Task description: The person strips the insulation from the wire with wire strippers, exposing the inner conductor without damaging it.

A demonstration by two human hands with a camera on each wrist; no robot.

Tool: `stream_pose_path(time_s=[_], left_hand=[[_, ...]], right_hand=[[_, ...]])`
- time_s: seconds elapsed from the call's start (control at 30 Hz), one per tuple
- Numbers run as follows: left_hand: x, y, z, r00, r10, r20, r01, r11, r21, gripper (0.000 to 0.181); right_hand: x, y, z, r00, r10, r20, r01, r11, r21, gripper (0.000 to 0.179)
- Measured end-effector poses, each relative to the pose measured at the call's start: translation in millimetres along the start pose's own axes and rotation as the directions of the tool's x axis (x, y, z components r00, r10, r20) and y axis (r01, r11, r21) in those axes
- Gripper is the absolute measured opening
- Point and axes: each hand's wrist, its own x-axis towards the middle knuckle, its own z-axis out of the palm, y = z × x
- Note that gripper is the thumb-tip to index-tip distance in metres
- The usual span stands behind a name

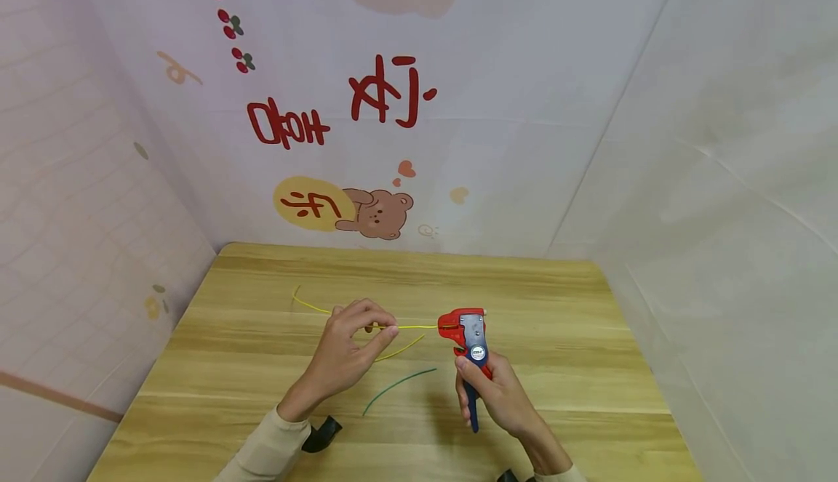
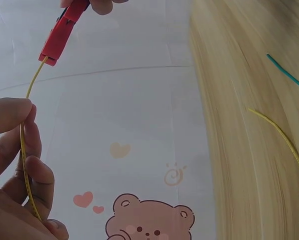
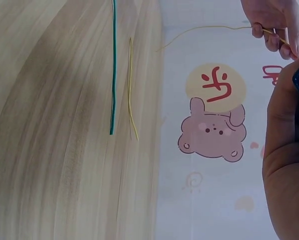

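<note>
Between thumb and fingertips my left hand [image 1: 348, 344] pinches a thin yellow wire [image 1: 417, 327]. One end of this wire enters the red nose of a wire stripper [image 1: 473, 329]; the other end trails off past the hand to the left. My right hand [image 1: 499, 389] grips the stripper's blue and red handles. In the left wrist view the wire [image 2: 35, 77] runs from the red jaws down through the left fingers [image 2: 9, 112]. The right wrist view shows the long tail of the wire [image 3: 209, 27] behind the left hand [image 3: 275, 22].
On the wooden table [image 1: 556, 395] below the hands lie a green wire [image 1: 396, 387] and another yellow wire [image 1: 402, 349]. Dark straps [image 1: 322, 435] sit at the wrists. White printed sheets [image 1: 511, 140] stand behind the table and along both sides.
</note>
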Motion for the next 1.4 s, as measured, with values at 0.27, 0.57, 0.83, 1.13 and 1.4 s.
stream_pose_path(time_s=[0.27, 0.57, 0.83, 1.13, 1.4], left_hand=[[-0.2, 0.3, -0.4, 1.0, 0.013, 0.003, -0.013, 1.0, -0.013, 0.017], [-1.1, 1.4, 2.7, 1.0, 0.01, 0.006, -0.01, 1.0, -0.025, 0.017], [-3.5, 1.3, 1.7, 1.0, -0.001, 0.015, 0.001, 1.0, -0.019, 0.017], [-4.0, 0.2, -0.2, 1.0, -0.012, 0.016, 0.012, 1.0, -0.017, 0.016], [-6.1, -5.9, -10.2, 0.999, -0.045, -0.017, 0.044, 0.999, -0.031, 0.02]], right_hand=[[0.3, 2, 2, 1.0, -0.008, -0.009, 0.008, 1.0, -0.007, 0.043], [1.1, 6, 2, 0.995, 0.007, -0.103, -0.01, 1.0, -0.024, 0.05], [0.8, 7, 2, 0.997, -0.011, -0.083, 0.01, 1.0, -0.008, 0.045], [1.0, 6, 1, 0.996, 0.0, -0.088, -0.001, 1.0, -0.011, 0.045], [-3.1, 2, -9, 0.989, 0.001, -0.146, 0.005, 0.999, 0.045, 0.046]])
